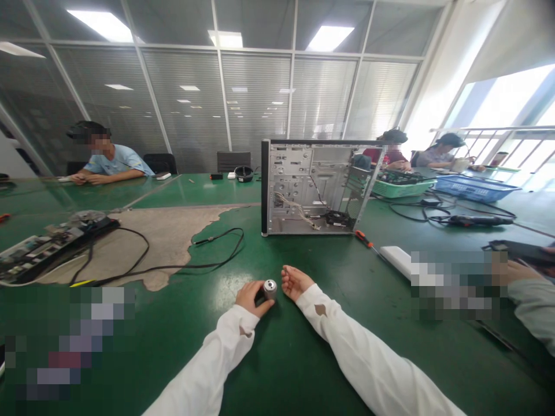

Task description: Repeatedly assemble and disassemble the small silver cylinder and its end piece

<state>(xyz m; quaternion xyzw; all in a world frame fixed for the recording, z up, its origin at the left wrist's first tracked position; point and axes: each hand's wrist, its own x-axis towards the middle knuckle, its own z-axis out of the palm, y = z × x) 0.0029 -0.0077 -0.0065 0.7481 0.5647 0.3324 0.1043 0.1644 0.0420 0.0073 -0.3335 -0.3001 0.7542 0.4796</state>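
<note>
A small silver motor-like cylinder (270,287) stands upright at the middle of the near table, its round end face with dark marks turned up. My left hand (250,297) is closed around its left side, the thumb at the front. Just to the right, a small gap from the cylinder, my right hand (295,282) is raised with its fingers curled and the fingertips pinched together. Something tiny may be between those fingertips, but I cannot make it out. Beyond both hands stands an opened computer case (310,188) with loose wires and a black fan (338,218) inside.
An orange-handled screwdriver (363,238) lies by the case's right corner. A power strip (395,257) is at right, near another person's sleeve (535,303). Black cable (208,266) and a circuit-board assembly (56,242) lie left. Green (403,189) and blue baskets (477,188) stand back right.
</note>
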